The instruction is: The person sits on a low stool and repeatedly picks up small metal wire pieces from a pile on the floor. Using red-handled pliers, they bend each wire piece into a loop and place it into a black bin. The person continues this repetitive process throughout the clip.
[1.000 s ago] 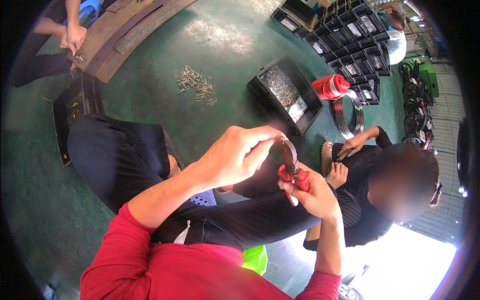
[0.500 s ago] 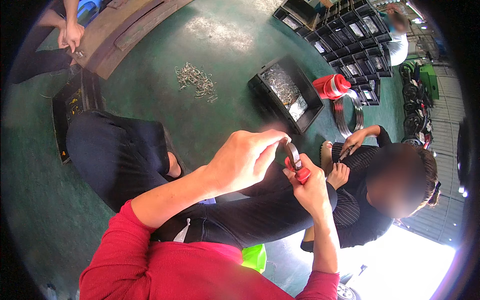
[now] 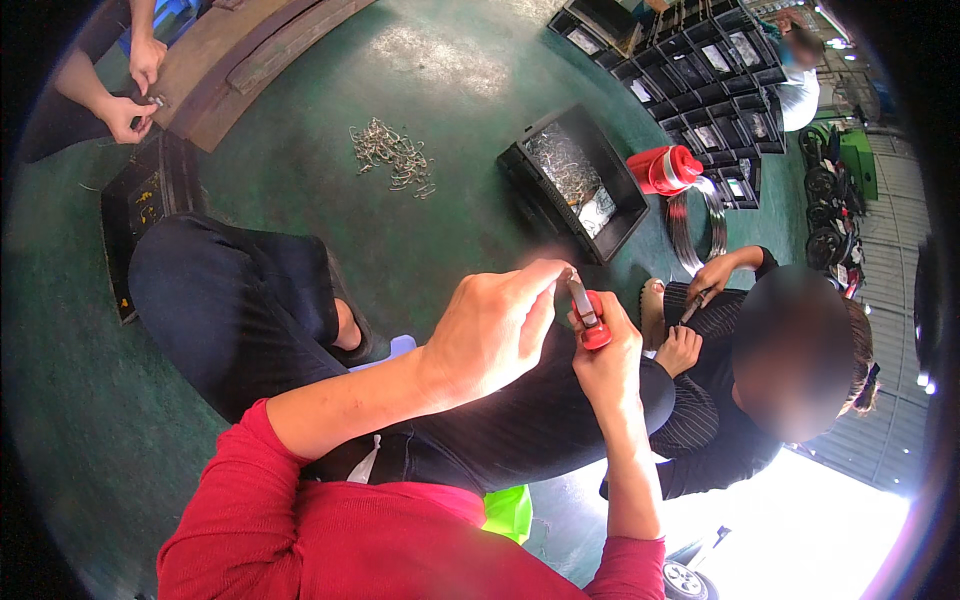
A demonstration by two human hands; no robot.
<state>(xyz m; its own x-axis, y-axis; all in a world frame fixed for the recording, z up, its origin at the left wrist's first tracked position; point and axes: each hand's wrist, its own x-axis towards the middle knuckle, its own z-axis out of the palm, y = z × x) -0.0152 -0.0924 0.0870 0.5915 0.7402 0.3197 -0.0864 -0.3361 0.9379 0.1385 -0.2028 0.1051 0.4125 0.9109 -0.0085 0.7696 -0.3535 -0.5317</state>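
Red-handled pliers [image 3: 592,328] are gripped in my right hand [image 3: 612,368], jaws pointing up and slightly left. My left hand [image 3: 485,335] is closed in a pinch, its fingertips right at the jaws. Whatever sits in that pinch is too small to make out. Both hands are held up over my lap. On the green floor beyond them lies a loose pile of small bent metal hooks [image 3: 392,158]. A black crate [image 3: 518,168] to its right holds more metal pieces and a clear bag.
A red jug [image 3: 660,171] and a wire coil [image 3: 716,215] stand beyond the crate. Close at right sits a co-worker [image 3: 720,420] with a tool in hand. Another person's hands [image 3: 130,115] work at a wooden bench [image 3: 215,75], upper left. Stacked black crates [image 3: 690,60] stand at far right.
The pliers have turned in my right hand, so their jaws stand more upright. My left hand keeps its pinch at the jaws. The far-left person's hands have moved apart.
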